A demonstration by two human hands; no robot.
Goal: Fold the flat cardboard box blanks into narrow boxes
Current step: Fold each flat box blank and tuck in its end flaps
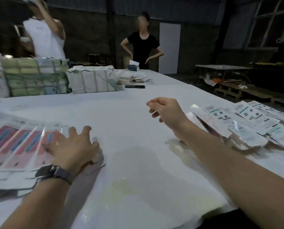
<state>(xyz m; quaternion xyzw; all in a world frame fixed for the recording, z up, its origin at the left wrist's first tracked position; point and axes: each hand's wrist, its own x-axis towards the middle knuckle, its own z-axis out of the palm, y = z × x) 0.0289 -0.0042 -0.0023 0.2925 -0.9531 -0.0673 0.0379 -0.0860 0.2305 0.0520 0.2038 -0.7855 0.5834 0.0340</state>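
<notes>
- Nearest you, your two bare forearms reach out over the white table (138, 113), and a dark watch (53, 171) sits on your left wrist.
- Your left hand (73, 147) lies palm down with its fingers spread and only slightly bent; its fingertips rest on the right-hand end of the fanned row of flat pink box blanks (17, 146). It grips nothing.
- A small folded piece (97, 158) lies under the thumb side of that hand; the blur hides what it is.
- Your right hand (166, 113) hangs above the table, fingers loosely curled, with nothing between them.
- Just to the right of your right forearm lies a heap of white folded boxes (247, 126) with teal and grey print, overlapping one another near the table's right edge.
- A pale yellowish stain (121, 187) marks the table between your arms.
- Farther back on the left stand strapped bundles (35, 76) of stock, and beside them a dark phone (134, 86) lies flat.
- Two people stand at the far end: one in white (45, 33), one in black (143, 45) with hands on hips.
</notes>
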